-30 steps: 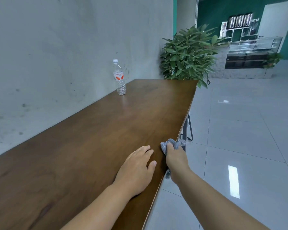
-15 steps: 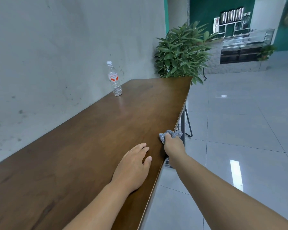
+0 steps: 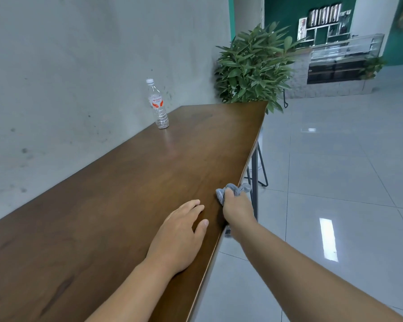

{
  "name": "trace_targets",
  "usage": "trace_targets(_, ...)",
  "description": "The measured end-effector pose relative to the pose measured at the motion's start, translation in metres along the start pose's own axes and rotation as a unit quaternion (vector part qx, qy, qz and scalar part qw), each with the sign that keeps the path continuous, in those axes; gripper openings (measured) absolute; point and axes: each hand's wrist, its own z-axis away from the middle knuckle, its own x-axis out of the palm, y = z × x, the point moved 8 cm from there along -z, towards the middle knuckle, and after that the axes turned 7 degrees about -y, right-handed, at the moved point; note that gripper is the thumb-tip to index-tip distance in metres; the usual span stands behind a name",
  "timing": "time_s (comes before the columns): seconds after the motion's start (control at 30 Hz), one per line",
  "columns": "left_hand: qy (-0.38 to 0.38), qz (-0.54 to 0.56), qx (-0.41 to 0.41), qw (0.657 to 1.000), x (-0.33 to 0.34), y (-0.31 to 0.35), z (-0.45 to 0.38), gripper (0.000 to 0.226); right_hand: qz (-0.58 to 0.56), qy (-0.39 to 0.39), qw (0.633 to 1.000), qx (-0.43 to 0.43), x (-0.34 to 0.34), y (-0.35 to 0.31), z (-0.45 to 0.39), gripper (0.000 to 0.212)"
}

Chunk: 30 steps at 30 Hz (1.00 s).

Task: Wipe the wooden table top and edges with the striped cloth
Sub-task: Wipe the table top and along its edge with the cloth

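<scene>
While right hand (image 3: 239, 209) fingers clamp striped cloth (image 3: 233, 191) at table (image 3: 126, 182) edge, left hand (image 3: 180, 235) lies flat, fingers spread.

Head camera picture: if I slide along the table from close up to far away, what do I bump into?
left hand → right hand squeezing the striped cloth at the table edge → water bottle → leafy plant

your two arms come in bare from the bottom edge, no sleeve showing on either forearm. your left hand (image 3: 180, 233) and right hand (image 3: 239, 209) wear no glove, ring, watch or band; the left fingers (image 3: 196, 205) show short, plain nails.
</scene>
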Motion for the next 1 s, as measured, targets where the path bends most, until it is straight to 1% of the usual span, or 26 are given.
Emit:
trace_targets(0.13, 0.002, -0.001, -0.008, 1.000, 0.000, 0.000, 0.000, 0.048, -0.008, -0.003, 1.000, 0.000, -0.005, -0.011, -0.007, 0.057)
trace_targets(0.27, 0.000, -0.006, -0.008, 1.000, -0.001, 0.002, 0.001, 0.048, -0.020, -0.002, 1.000, 0.003, -0.005, -0.011, 0.002, 0.056)
trace_targets(0.43, -0.007, -0.006, -0.005, 1.000, -0.002, 0.002, 0.006, 0.050, -0.001, 0.006, 1.000, 0.017, 0.003, 0.008, 0.029, 0.051)
trace_targets(0.57, -0.014, -0.013, -0.003, 1.000, -0.002, -0.005, 0.018, 0.052, -0.008, 0.005, 1.000, 0.006, 0.009, 0.020, 0.041, 0.047)
trace_targets(0.73, 0.000, -0.006, 0.001, 1.000, -0.004, -0.006, 0.022, 0.052, -0.015, 0.012, 1.000, 0.022, 0.008, 0.014, 0.034, 0.053)
trace_targets(0.9, 0.007, 0.003, 0.005, 1.000, -0.004, -0.007, 0.022, 0.050, -0.031, 0.018, 0.999, 0.004, 0.000, -0.003, 0.017, 0.051)
trace_targets(1.0, 0.002, 0.006, 0.006, 1.000, -0.004, -0.006, 0.023, 0.050, -0.032, 0.021, 0.999, 0.002, 0.000, -0.001, 0.018, 0.055)
